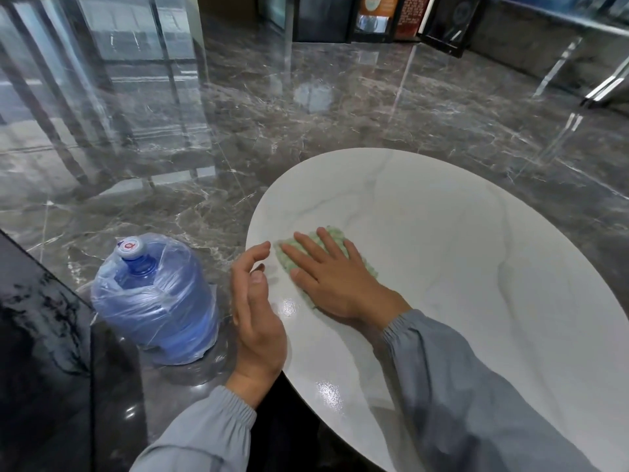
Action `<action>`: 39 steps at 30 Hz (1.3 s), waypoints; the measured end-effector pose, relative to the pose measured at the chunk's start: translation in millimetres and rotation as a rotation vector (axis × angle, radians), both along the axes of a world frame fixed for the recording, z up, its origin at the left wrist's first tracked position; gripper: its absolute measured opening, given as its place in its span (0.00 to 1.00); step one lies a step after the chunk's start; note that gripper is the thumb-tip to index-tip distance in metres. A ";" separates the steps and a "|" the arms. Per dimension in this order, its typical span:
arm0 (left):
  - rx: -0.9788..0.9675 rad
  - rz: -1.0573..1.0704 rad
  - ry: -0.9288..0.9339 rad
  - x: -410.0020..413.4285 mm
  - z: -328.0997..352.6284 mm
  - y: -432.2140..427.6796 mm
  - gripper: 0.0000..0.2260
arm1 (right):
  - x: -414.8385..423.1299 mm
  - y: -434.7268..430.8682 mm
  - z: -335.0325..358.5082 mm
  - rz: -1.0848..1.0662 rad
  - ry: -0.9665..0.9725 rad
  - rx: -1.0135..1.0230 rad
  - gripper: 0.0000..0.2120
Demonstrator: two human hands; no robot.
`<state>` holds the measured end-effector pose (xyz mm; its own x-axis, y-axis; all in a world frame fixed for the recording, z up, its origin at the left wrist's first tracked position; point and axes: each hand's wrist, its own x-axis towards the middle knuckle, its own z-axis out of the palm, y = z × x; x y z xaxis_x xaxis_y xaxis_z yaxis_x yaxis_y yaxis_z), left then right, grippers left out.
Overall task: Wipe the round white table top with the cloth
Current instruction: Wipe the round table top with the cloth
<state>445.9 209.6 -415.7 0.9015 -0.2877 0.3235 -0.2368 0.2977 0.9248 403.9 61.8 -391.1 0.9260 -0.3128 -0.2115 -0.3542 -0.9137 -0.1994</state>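
The round white table top (476, 267) with faint grey veins fills the right half of the view. A pale green nubby cloth (335, 235) lies near its left edge. My right hand (333, 277) presses flat on the cloth with straight, spread fingers and covers most of it. My left hand (253, 308) is held on edge at the table's left rim, fingers relaxed and slightly bent, holding nothing. Both arms wear grey sleeves.
A blue water jug (155, 298) wrapped in clear plastic stands on the floor just left of the table. A dark marble slab (37, 335) rises at the lower left. Glossy grey marble floor (306, 131) stretches beyond, with dark display stands (374, 18) at the back.
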 end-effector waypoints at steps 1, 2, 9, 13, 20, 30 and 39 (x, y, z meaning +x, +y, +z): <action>0.007 0.002 -0.002 -0.5 0.4 -0.1 0.20 | 8.0 -3.1 0.1 -0.005 0.018 0.002 0.25; 0.016 0.007 -0.005 -0.5 0.2 -0.4 0.19 | 11.3 -4.0 -0.2 -0.002 0.033 0.001 0.25; 0.028 0.014 0.010 1.7 -3.9 -1.1 0.19 | -80.0 35.4 4.4 0.174 0.004 -0.020 0.25; 0.026 -0.005 0.007 0.6 -3.1 -0.7 0.20 | -150.5 61.6 5.8 0.220 0.054 0.007 0.26; 0.016 0.008 -0.005 -0.2 -2.5 -1.1 0.19 | -131.4 61.4 8.9 0.142 0.063 0.048 0.25; -0.036 0.063 0.010 1.1 -3.9 -1.6 0.18 | 58.9 -4.3 -3.9 0.011 0.029 -0.012 0.25; -0.111 0.022 0.103 5.1 -9.2 -1.1 0.17 | -54.1 47.9 -1.3 0.167 -0.006 -0.049 0.25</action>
